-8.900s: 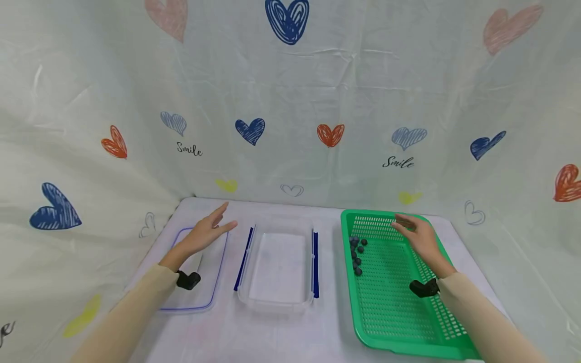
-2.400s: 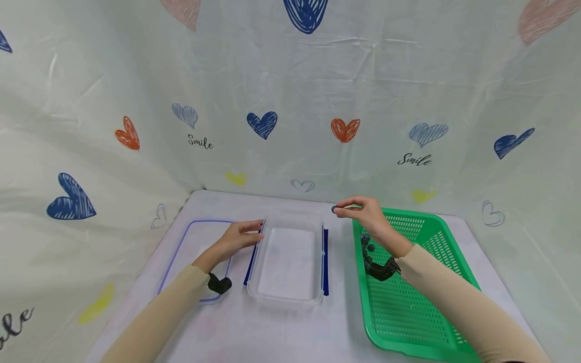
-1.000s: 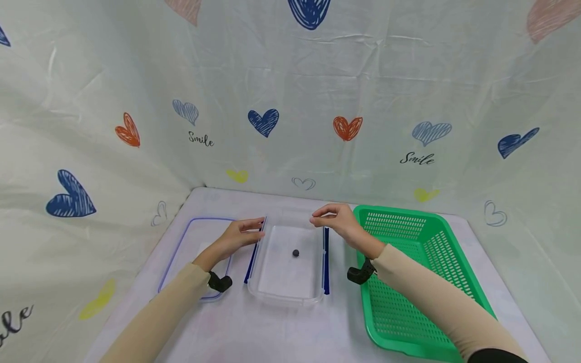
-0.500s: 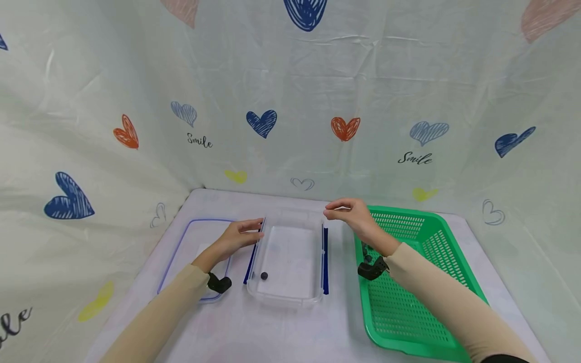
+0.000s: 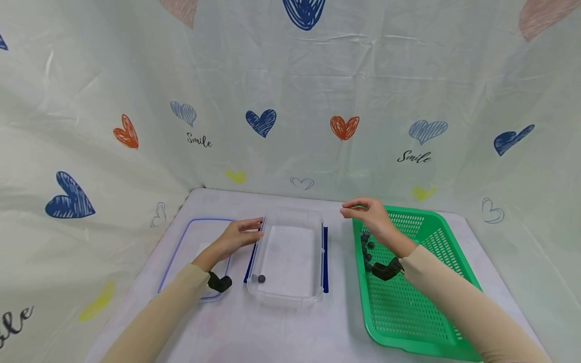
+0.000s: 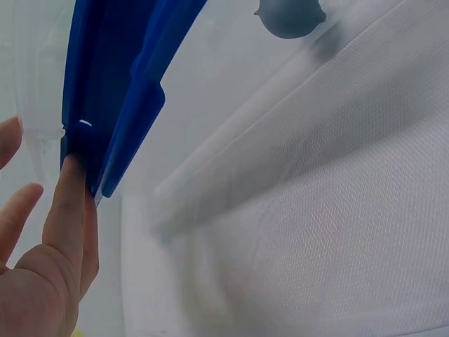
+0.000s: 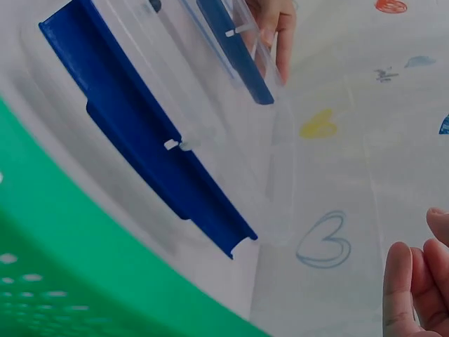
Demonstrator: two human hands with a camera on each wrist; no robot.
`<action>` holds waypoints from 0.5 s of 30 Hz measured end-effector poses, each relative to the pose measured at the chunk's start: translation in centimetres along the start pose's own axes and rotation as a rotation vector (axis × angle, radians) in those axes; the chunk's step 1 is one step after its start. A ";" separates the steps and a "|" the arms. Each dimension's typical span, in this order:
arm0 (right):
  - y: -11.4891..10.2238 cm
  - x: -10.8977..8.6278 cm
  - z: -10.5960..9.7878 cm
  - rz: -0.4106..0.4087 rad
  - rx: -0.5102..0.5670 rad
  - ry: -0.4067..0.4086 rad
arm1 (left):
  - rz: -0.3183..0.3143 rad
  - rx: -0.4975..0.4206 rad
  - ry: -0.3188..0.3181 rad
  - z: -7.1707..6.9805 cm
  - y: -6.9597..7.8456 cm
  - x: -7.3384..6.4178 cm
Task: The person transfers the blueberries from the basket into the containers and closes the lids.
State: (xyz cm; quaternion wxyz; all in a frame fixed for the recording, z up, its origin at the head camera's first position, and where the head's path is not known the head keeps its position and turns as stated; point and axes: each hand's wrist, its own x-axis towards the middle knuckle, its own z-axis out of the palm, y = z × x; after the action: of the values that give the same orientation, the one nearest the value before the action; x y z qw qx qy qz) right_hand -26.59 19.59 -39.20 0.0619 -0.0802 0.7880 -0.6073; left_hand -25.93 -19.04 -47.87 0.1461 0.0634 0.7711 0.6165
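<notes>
A clear plastic box [image 5: 290, 296] with blue side latches [image 5: 325, 259] stands mid-table. Inside, one blueberry [image 5: 261, 279] lies at the near left corner; the left wrist view shows this blueberry [image 6: 291, 15] at its top edge. My left hand [image 5: 230, 242] rests fairly straight fingers on the box's left side, and in the left wrist view a finger touches the blue latch [image 6: 116, 91]. My right hand [image 5: 369, 218], holding nothing, hovers at the far left corner of the green basket [image 5: 408, 322], thumb near the fingers. Several blueberries [image 5: 368, 257] lie along that basket's left wall.
A clear lid with a blue seal [image 5: 186, 237] lies on the table left of the box, partly under my left arm. The white-covered table [image 5: 272, 333] ends at a hanging sheet [image 5: 290, 75] printed with hearts.
My left hand came to the box's side. My right hand carried a blueberry from the basket and let it go in the box, where it rolled near left; the hand then moved back right.
</notes>
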 end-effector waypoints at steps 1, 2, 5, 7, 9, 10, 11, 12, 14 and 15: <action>0.1 -0.1 -0.2 0.000 0.000 0.004 | -0.001 0.000 0.001 0.0 0.0 0.0; 0.3 -0.2 -0.4 -0.002 0.005 0.006 | -0.002 0.002 0.002 0.0 0.0 0.0; 0.7 -0.4 -1.0 0.001 0.003 0.017 | -0.007 0.009 0.009 0.1 0.0 0.0; 1.0 -0.6 -1.4 0.002 -0.002 0.024 | -0.006 0.011 0.008 0.1 0.0 0.0; 1.2 -0.8 -1.8 0.002 -0.001 0.031 | -0.007 0.011 0.010 0.1 0.1 0.0; 1.4 -0.9 -2.0 0.004 0.003 0.033 | -0.007 0.009 0.010 0.1 0.1 0.0; 1.5 -0.9 -2.1 0.004 0.007 0.036 | -0.008 0.011 0.010 0.1 0.1 0.0; 1.6 -1.0 -2.3 0.006 0.008 0.040 | -0.007 0.008 0.009 0.1 0.2 -0.1; 1.9 -1.3 -2.6 0.008 0.001 0.045 | -0.009 0.006 0.008 0.1 0.1 -0.1; 2.1 -1.4 -2.8 0.010 -0.005 0.049 | -0.008 0.007 0.007 0.1 0.1 -0.1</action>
State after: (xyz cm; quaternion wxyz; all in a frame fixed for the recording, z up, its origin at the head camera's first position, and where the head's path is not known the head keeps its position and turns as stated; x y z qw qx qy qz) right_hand -25.86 23.01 -40.48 0.0454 -0.0615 0.7910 -0.6070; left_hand -25.85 -18.94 -47.80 0.1458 0.0588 0.7739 0.6134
